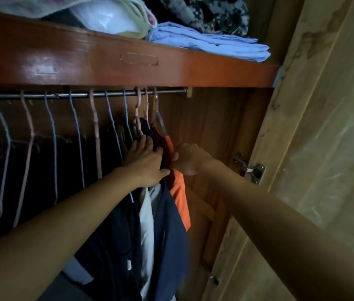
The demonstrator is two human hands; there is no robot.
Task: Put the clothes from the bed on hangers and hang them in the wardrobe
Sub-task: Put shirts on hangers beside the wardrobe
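An orange garment (179,196) hangs from a clear hanger (157,118) at the right end of the metal rail (63,95) inside the wardrobe. My right hand (190,158) pinches the orange garment near its shoulder. Left of it, my left hand (147,161) lies with spread fingers against a dark navy garment (169,231) on a pink hanger (138,111) and presses it leftward. A pale grey-white garment (146,224) shows between the dark clothes below my left hand. The bed is out of view.
Several thin blue and pink hangers (51,127) with dark clothes fill the rail to the left. A red-brown shelf (84,61) above carries folded blue cloth (210,42) and other bundles. The open wardrobe door (323,127) with its metal hinge (255,170) stands on the right.
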